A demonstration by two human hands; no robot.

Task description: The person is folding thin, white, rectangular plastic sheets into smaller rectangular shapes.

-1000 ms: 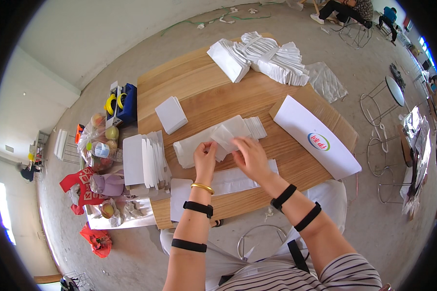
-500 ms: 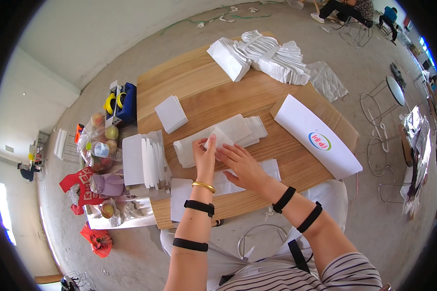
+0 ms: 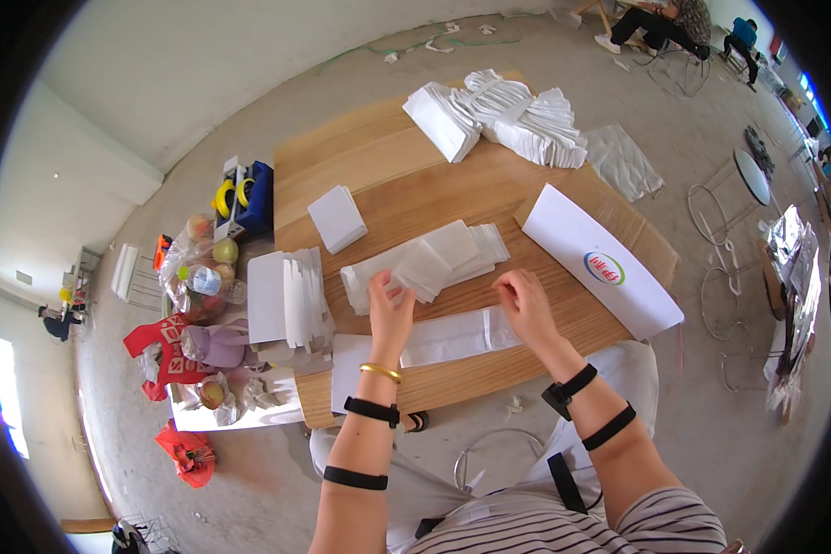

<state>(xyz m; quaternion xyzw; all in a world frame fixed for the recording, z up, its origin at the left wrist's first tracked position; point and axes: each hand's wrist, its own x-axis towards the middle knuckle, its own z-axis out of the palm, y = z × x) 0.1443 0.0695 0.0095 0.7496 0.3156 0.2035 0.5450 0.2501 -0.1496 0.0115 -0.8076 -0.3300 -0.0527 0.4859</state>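
My left hand (image 3: 390, 309) is open at the near left edge of a layered pile of translucent white bags (image 3: 365, 282), its fingers apart and nothing between them. On top of that pile a folded white piece (image 3: 427, 265) lies at a slant. My right hand (image 3: 526, 305) is above the table to the right, fingers curled in against the thumb, with nothing showing in them. Between and below the hands a flat translucent sleeve (image 3: 452, 337) lies along the table's near edge. Left of it is a white card (image 3: 351, 355), partly under my left wrist.
A stack of white cards (image 3: 337, 220) and upright white cards (image 3: 291, 305) stand left. Banded white bundles (image 3: 526, 115) lie at the far side. A white printed sheet (image 3: 605, 263) rests on cardboard at right. Fruit bag (image 3: 203, 277) and blue tape dispenser (image 3: 249, 203) sit left of the table.
My hands have parted. The folded piece that was at my fingers now lies on the pile. The right hand moved right and its fingers curled; the left hand opened.
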